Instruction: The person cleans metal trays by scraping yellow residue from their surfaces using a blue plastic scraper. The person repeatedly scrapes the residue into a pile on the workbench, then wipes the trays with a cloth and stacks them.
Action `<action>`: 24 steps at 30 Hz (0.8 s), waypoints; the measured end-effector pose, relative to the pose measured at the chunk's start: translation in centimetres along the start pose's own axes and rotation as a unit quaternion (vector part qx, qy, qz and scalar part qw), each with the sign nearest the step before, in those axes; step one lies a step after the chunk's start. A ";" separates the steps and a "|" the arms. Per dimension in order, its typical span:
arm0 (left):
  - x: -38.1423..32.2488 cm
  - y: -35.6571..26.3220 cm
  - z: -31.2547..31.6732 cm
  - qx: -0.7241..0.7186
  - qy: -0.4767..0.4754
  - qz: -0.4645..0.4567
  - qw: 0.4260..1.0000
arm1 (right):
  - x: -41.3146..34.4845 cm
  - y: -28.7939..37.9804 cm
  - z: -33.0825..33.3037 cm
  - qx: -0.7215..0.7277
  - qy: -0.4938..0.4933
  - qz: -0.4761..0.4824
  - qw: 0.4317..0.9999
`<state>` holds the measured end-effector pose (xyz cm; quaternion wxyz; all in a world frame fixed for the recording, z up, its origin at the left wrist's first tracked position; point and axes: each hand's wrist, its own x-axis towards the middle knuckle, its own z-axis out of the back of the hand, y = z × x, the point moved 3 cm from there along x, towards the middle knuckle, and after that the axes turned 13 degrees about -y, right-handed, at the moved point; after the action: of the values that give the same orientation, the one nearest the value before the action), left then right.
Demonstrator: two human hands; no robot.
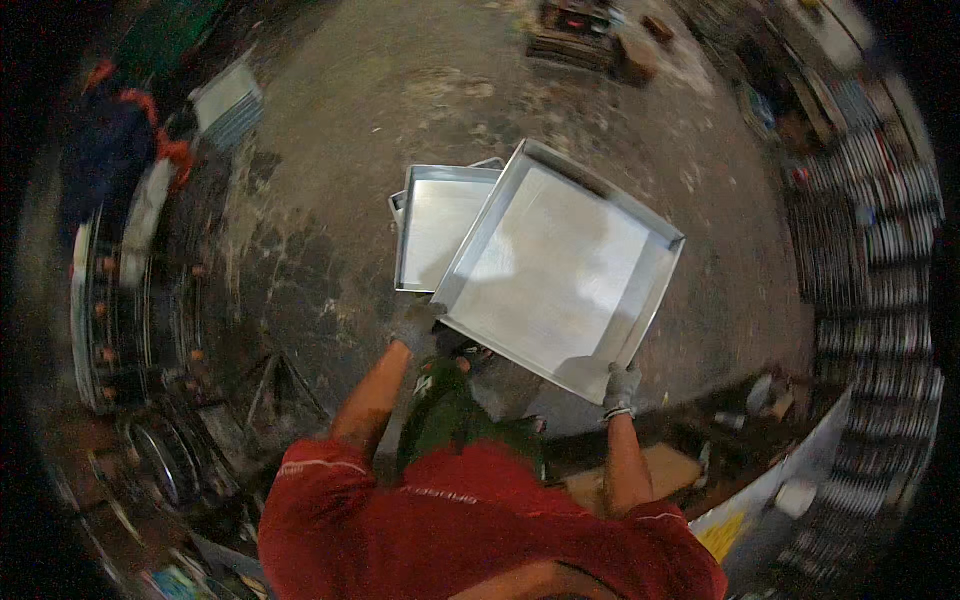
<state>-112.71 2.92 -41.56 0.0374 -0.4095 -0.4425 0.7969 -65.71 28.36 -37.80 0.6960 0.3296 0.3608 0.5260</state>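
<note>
A large square sheet-metal tray point(562, 255) with raised walls is held in front of me, tilted and turned askew. My left hand point(418, 324), in a grey work glove, grips its near left corner. At the near right corner my right hand point(622, 386), also gloved, holds the rim. Partly hidden behind the held tray, a second metal tray point(446, 225) lies lower down, with edges of other trays poking out under it at different angles.
A worn concrete floor point(322, 150) spreads around. At the right stand racks of thin stacked items point(892, 255). A stack of pale panels point(229, 105) is at the upper left, beside a person in dark clothing point(112, 150). A dark crate-like object point(574, 37) is at the top.
</note>
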 end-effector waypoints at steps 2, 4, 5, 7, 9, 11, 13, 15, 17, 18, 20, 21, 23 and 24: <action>0.4 3.2 0.9 -0.029 -0.010 0.043 0.999 | 2.9 1.4 -5.3 0.039 0.084 0.025 0.995; 2.1 6.2 1.0 -0.008 -0.016 0.042 0.999 | 5.9 0.8 -10.7 -0.028 0.119 0.060 0.991; 2.6 8.7 0.6 0.002 -0.033 0.041 0.999 | 7.6 0.6 -13.5 -0.067 0.147 0.081 0.984; 3.4 13.6 -1.2 0.029 -0.087 0.036 0.995 | 9.9 4.4 -19.6 -0.149 0.160 0.050 0.975; 4.5 16.9 -4.4 0.058 -0.125 0.028 0.990 | 11.6 6.5 -24.8 -0.198 0.167 0.060 0.964; 6.8 18.5 -8.4 0.003 -0.163 0.056 0.985 | 16.1 7.1 -29.5 -0.207 0.180 0.120 0.954; 9.1 21.2 -12.2 -0.121 -0.209 0.117 0.963 | 19.2 8.2 -34.2 -0.203 0.205 0.157 0.945; 9.7 19.2 -12.7 -0.078 -0.243 0.120 0.959 | 20.5 8.0 -39.1 -0.152 0.236 0.118 0.952; 10.0 17.3 -12.5 -0.089 -0.217 0.129 0.964 | 20.7 6.8 -42.2 -0.051 0.243 -0.007 0.969; 10.5 15.3 -11.7 -0.045 -0.196 0.134 0.970 | 21.8 5.6 -42.9 -0.100 0.231 0.003 0.968; 10.9 10.6 -9.4 -0.019 -0.182 0.183 0.966 | 21.7 4.9 -44.6 -0.246 0.183 0.136 0.942; 10.7 8.0 -8.1 -0.040 -0.189 0.225 0.955 | 21.2 4.7 -45.0 -0.314 0.158 0.204 0.914; 9.9 7.2 -7.8 -0.049 -0.191 0.259 0.945 | 19.8 4.3 -44.7 -0.225 0.163 0.110 0.954; 9.7 7.7 -7.9 -0.035 -0.188 0.252 0.949 | 19.0 4.6 -44.9 -0.177 0.167 0.060 0.968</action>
<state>-111.40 7.68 -55.39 -0.2631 -0.3513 -0.3509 0.8272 -102.55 51.43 -60.37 0.6404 0.1300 0.3523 0.6700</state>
